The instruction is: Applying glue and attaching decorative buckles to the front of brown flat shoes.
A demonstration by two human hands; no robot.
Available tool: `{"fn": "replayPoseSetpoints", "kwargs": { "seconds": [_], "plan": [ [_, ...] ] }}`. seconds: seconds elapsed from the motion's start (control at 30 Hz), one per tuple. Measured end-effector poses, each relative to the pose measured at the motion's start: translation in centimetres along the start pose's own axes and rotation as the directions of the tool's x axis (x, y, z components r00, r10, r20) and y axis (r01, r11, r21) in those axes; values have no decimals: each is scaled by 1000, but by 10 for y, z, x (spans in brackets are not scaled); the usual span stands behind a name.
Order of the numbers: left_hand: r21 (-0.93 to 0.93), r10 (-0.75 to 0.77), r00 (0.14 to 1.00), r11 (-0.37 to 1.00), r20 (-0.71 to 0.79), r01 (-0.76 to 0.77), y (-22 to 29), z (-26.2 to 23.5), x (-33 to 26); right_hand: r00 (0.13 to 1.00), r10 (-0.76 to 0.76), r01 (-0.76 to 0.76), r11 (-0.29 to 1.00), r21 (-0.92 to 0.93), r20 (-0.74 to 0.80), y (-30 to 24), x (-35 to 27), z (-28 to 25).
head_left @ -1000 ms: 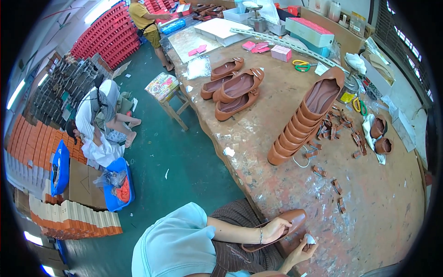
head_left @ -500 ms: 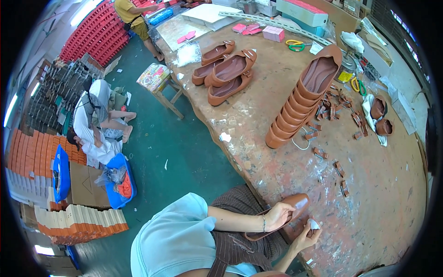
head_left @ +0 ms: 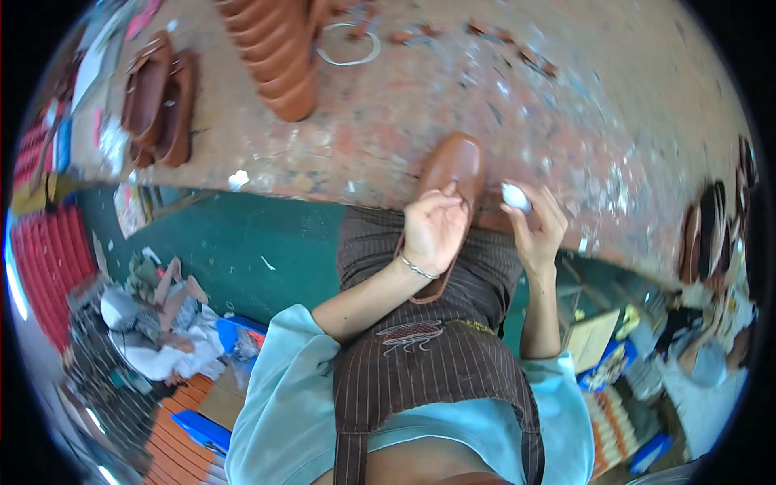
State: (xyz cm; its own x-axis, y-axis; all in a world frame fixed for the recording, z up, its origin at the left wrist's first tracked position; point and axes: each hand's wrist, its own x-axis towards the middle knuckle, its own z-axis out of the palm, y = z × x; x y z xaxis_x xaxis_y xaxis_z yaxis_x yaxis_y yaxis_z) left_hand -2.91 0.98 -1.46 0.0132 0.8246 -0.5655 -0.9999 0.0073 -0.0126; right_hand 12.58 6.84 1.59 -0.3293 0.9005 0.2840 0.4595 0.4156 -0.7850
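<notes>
A brown leather flat shoe (head_left: 458, 160) rests with its toe over the near edge of the worktable (head_left: 558, 153), its heel toward my apron. My left hand (head_left: 435, 230) reaches inside the shoe's opening and grips it, fingers curled near the vamp. Close to the shoe's right side, my right hand (head_left: 543, 222) pinches a small white wad (head_left: 516, 197), perhaps cloth or cotton; it is apart from the shoe. Farther back stands a nested stack of brown shoes (head_left: 271, 61).
Several finished-looking brown shoes (head_left: 158, 105) with bows sit at the left. Small brown leather bow pieces (head_left: 493, 32) and a white loop (head_left: 349, 58) lie at the back. More shoes (head_left: 702, 242) stand at the right edge. A person (head_left: 153, 323) bends down at lower left.
The view has swung, so the table now lies straight ahead and the shoe stack at upper left. My left hand still grips the shoe; my right still holds the white wad.
</notes>
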Motion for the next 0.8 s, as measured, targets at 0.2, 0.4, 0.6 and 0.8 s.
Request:
{"fn": "replayPoseSetpoints", "kwargs": {
  "seconds": [0.2, 0.4, 0.6, 0.8],
  "plan": [
    [73, 18, 999, 997, -37, -15, -9, 7, -7, 995, -22, 33, 993, -115, 101, -7, 5, -8],
    [67, 38, 998, 997, -56, -34, -12, 10, -9, 984, -58, 92, 976, -200, 171, -4, 10, -5],
    [54, 28, 999, 998, -39, -26, -10, 12, -9, 971, -66, 127, 956, -263, 229, -10, 18, -4],
    [83, 31, 997, 996, -70, -25, -10, 15, -8, 962, -45, 127, 947, -295, 270, -13, 22, -2]
  ]
}}
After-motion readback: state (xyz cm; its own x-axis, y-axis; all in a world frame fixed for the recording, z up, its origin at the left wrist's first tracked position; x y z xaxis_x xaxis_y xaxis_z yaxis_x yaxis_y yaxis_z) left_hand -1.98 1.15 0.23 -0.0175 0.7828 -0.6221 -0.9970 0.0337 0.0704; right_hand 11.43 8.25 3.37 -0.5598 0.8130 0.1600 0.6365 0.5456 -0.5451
